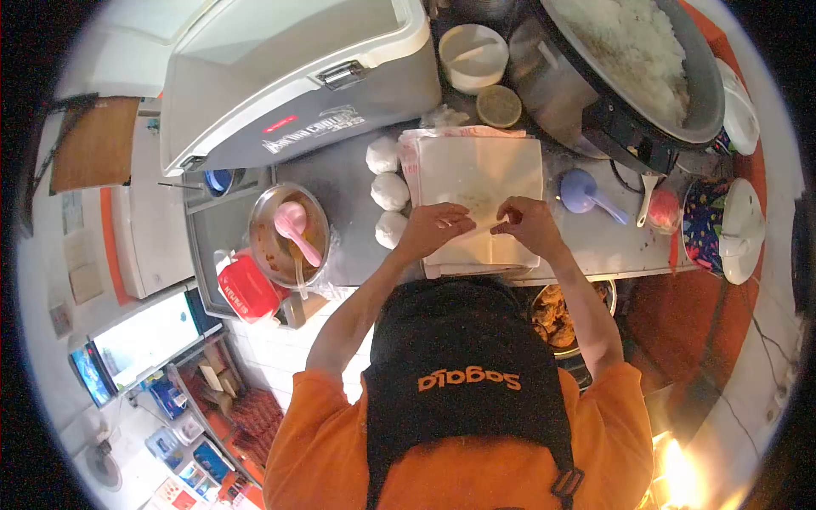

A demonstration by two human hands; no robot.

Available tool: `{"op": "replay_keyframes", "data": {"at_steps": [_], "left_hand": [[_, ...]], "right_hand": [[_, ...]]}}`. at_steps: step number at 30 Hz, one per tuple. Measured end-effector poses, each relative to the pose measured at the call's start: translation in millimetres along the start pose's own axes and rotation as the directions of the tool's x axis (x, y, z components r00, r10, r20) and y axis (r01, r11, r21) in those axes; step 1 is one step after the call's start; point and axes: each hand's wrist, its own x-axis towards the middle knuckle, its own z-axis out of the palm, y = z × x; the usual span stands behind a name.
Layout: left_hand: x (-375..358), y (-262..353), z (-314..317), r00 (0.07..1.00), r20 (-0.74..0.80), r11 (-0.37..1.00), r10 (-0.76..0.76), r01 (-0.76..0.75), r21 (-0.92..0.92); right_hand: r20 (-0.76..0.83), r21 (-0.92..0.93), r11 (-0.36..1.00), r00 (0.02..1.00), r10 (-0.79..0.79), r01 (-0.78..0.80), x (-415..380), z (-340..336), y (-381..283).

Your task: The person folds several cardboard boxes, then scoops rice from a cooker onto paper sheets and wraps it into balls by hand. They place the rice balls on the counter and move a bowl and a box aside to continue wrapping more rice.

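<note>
A stack of pale wrapping paper sheets point(476, 174) lies on the metal counter point(340, 174) in front of the body. Over the lower left part of the top sheet is my left hand point(442, 228), with its fingers close together near the middle. My right hand point(523, 219) is at the sheet's right side, thumb and fingertips bent inward toward the left hand. Whether either hand pinches the paper or something small is too fine to tell. Left of the stack stand several round white wrapped bundles point(390, 192) in a column.
A large pot of rice point(637, 59) stands back right, a grey cooler point(297, 110) back left. A steel bowl point(289, 234) with a pink ladle point(291, 221) and a red packet point(246, 287) are left; a purple scoop point(580, 190) and patterned container point(710, 225) are right.
</note>
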Motion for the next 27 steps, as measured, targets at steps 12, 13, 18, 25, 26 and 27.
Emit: {"op": "replay_keyframes", "data": {"at_steps": [12, 13, 18, 25, 26, 27], "left_hand": [[33, -21, -16, 0.977, -0.099, 0.953, 0.187, -0.156, 0.258], [40, -25, -21, 0.982, -0.129, 0.951, 0.139, -0.096, 0.293], [30, -5, -9, 0.781, -0.12, 0.347, 0.612, -0.129, 0.929], [25, -41, 37, 0.804, 0.23, 0.431, 0.548, -0.507, 0.746], [25, -39, 37, 0.805, 0.235, 0.419, 0.544, -0.504, 0.756], [25, -34, 36, 0.805, 0.24, 0.405, 0.542, -0.501, 0.765]], "right_hand": [[-0.191, -0.05, 0.989, 0.97, -0.149, 0.142, 36, -4, 47], [-0.217, -0.034, 0.99, 0.966, -0.143, 0.139, 41, -4, 55], [-0.29, 0.121, 0.992, 0.957, -0.006, 0.043, 43, 20, 91], [-0.276, -0.105, 0.989, 0.958, 0.076, -0.109, -14, -17, 73], [-0.178, -0.134, 0.985, 0.981, 0.082, -0.107, -23, -13, 93], [-0.095, -0.11, 0.986, 0.989, 0.114, -0.125, -25, -13, 96]]}}
